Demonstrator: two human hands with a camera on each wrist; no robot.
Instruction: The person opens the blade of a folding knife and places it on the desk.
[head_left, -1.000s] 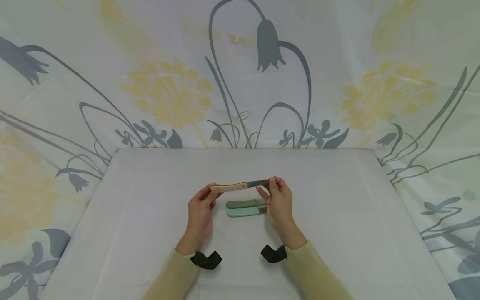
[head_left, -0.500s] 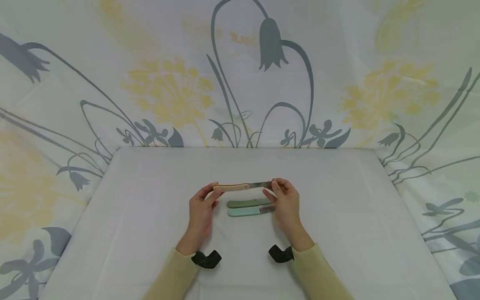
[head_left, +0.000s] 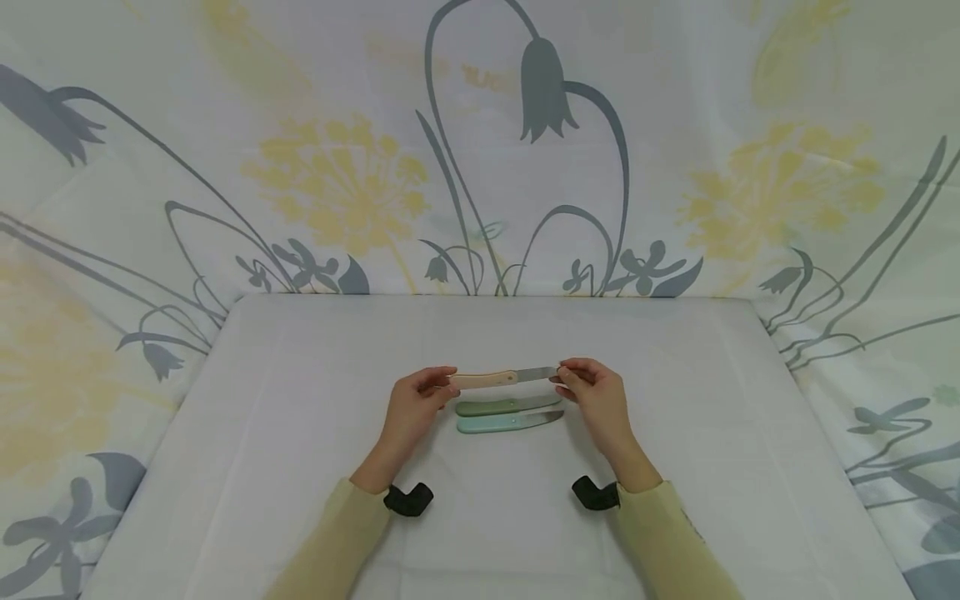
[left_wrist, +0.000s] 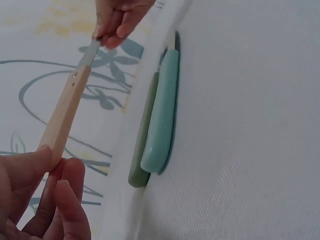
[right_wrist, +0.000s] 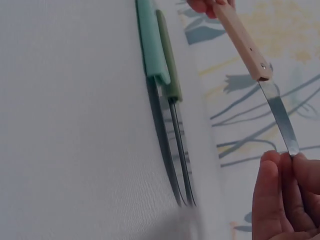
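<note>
Both hands hold one knife (head_left: 487, 379) with a pale beige handle, raised a little above the table. My left hand (head_left: 416, 408) pinches the end of the handle; in the left wrist view, thumb and fingers (left_wrist: 30, 165) close on it. At the other end, my right hand (head_left: 600, 404) pinches the blade's tip, which the fingers partly hide. Nearer to me lie two more knives side by side, a dark green-handled knife (head_left: 483, 408) and a turquoise-handled knife (head_left: 487, 424). Their blades point right, and neither is touched by a hand.
A white cloth covers the table (head_left: 300, 500). Behind it and at both sides hangs a floral fabric (head_left: 337, 183) with grey and yellow flowers. Black wrist mounts (head_left: 408, 500) sit at the sleeve cuffs.
The beige-handled knife has shifted to the right with both hands. My right hand has uncovered the blades of the green-handled and turquoise-handled knives, which stay in place.
</note>
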